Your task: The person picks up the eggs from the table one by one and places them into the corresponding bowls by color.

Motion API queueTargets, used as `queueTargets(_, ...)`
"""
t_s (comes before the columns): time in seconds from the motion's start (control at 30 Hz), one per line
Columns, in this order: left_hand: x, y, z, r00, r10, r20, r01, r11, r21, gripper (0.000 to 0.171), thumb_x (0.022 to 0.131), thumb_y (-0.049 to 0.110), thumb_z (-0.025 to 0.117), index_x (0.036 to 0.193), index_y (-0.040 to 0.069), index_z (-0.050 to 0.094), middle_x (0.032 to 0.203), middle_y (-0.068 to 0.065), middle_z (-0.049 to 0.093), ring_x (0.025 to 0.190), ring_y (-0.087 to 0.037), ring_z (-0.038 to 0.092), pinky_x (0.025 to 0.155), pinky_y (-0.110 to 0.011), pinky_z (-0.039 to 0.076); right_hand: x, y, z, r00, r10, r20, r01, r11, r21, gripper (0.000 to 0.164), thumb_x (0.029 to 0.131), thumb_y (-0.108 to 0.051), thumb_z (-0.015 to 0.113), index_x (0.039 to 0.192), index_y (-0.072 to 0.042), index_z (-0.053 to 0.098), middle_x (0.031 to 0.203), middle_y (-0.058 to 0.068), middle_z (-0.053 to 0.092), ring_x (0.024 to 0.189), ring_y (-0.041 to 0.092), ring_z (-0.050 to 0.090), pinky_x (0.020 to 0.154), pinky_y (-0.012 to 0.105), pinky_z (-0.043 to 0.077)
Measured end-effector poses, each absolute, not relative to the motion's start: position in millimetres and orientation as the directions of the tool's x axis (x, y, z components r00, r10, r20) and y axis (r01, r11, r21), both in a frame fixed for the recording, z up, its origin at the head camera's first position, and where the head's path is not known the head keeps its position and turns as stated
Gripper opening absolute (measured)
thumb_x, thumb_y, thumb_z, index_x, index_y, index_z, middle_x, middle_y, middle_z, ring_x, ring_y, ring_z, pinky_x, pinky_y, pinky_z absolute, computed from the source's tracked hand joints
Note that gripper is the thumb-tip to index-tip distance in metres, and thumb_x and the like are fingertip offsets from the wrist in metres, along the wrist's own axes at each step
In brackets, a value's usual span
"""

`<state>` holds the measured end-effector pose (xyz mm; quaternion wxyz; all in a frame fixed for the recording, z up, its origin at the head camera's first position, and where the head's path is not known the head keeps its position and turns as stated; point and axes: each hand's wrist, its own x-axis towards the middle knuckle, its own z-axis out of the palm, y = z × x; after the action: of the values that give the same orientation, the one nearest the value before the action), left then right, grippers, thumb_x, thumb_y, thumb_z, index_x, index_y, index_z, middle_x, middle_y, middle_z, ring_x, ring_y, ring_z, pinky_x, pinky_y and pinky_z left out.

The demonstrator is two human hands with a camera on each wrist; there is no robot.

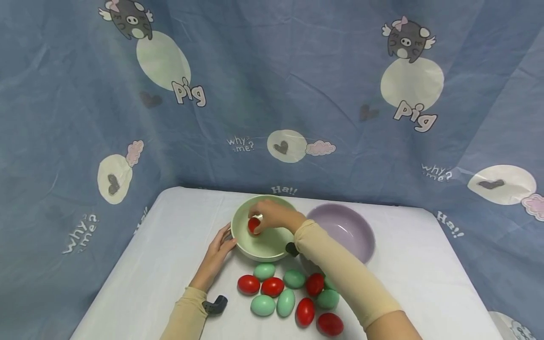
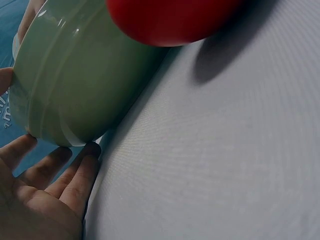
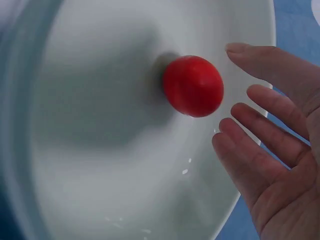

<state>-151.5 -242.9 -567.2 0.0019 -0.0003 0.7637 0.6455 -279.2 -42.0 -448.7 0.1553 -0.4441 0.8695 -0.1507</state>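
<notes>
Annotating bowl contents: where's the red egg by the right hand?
In the head view, the red egg is inside the green bowl, left of its middle, beside the right hand.

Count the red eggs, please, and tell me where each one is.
6. One red egg is inside the green bowl. Five lie on the table: two closest to the bowl, one to their right, two nearer the camera. The right sleeve may hide more.
</notes>
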Motion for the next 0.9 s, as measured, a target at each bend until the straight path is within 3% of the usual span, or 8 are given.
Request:
queueTargets(0.2,-151,-243,-569,-1.000,0.002,-0.007,-0.007,0.165,0.986,0.061,0.106,0.036,0.058,0.161,0.023,0.035,0.162,-0.012,0.044,0.149,-0.031,0.046,0.116,-0.030,0.046,-277,-27,-445,-0.561,-0.822,-0.092,-0.721,0.541,-0.433,0.047,0.085,-0.024,0.087,0.125,-0.005,0.072,0.126,0.009,0.075,0.122,0.023,0.069,0.108,0.037,0.054)
queueTargets(0.47,-150,-243,-566,-1.000,-0.009,-0.019,-0.021,0.177,0.984,0.061,0.106,0.039,0.057,0.161,0.026,0.034,0.163,-0.009,0.044,0.150,-0.029,0.044,0.123,-0.047,0.039,-268,-9,-435,-0.555,-0.829,-0.069,-0.688,0.504,-0.522,0.045,0.085,-0.019,0.085,0.125,-0.004,0.071,0.126,0.012,0.074,0.121,0.027,0.067,0.105,0.040,0.057)
queueTargets(0.73,-150,-242,-563,-1.000,-0.001,-0.014,-0.014,0.187,0.982,0.061,0.106,0.041,0.057,0.161,0.028,0.034,0.163,-0.008,0.044,0.150,-0.028,0.046,0.121,-0.046,0.041,-251,12,-422,-0.559,-0.829,-0.002,-0.686,0.463,-0.562,0.044,0.086,-0.015,0.084,0.125,-0.003,0.071,0.126,0.015,0.073,0.122,0.031,0.067,0.102,0.042,0.059)
queueTargets(0.9,-150,-240,-562,-1.000,-0.005,-0.018,-0.019,0.184,0.983,0.061,0.105,0.041,0.058,0.160,0.028,0.035,0.163,-0.008,0.045,0.149,-0.028,0.046,0.121,-0.047,0.042,-236,28,-417,-0.578,-0.815,0.036,-0.687,0.463,-0.559,0.045,0.085,-0.018,0.085,0.126,-0.006,0.071,0.125,0.009,0.073,0.120,0.023,0.068,0.102,0.036,0.059)
